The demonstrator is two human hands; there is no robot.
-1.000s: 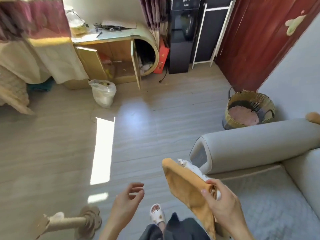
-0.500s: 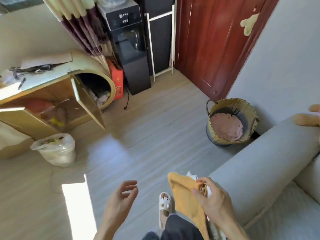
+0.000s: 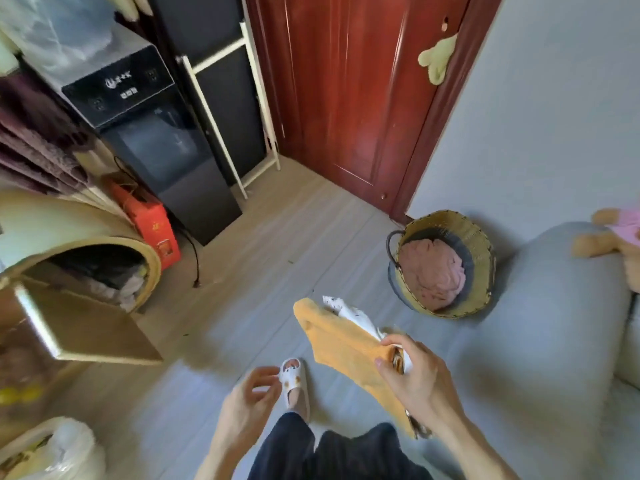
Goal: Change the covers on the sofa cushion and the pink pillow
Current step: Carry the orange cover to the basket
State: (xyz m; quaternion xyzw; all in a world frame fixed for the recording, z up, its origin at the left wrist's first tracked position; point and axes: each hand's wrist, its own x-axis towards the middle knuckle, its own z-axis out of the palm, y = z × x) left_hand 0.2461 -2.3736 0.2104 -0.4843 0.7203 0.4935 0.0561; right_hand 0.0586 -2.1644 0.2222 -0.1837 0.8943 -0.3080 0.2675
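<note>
Room: we are looking down at a pale plank floor [image 3: 263, 258], with a dark red door [image 3: 346, 98] and a grey wall [image 3: 554, 116] standing behind it.
Sofa: we are seeing its grey rounded arm [image 3: 554, 323] filling the right side; the seat is running off the frame.
Cabinet: we are seeing a wooden cabinet [image 3: 79, 306] at the left with its door hanging open; what is lying inside is blurred.
Dispenser: a black water dispenser [image 3: 152, 143] is standing upright at the back left.
Basket: a woven basket [image 3: 481, 251] is sitting on the floor just beside the sofa arm, holding bunched pink fabric [image 3: 433, 271].
Covers: we are holding a bundle made of an orange cover [image 3: 343, 341] and a white patterned cloth [image 3: 349, 311] low in the middle, in the air near the sofa arm. Its long axis is running from upper left to lower right, the free corner pointing up and left. The lower end is disappearing behind the wrist.
Soft toy: a brown toy [image 3: 602, 240] in pink is lying on the sofa arm, cut off at the right edge.
Right hand: our right hand [image 3: 415, 379] is pinching the bundle, thumb on the orange side.
Left hand: our left hand [image 3: 249, 400] is hanging free, fingers loosely curled, holding nothing.
Slipper: one white slipper [image 3: 294, 379] is showing beside the left hand.
</note>
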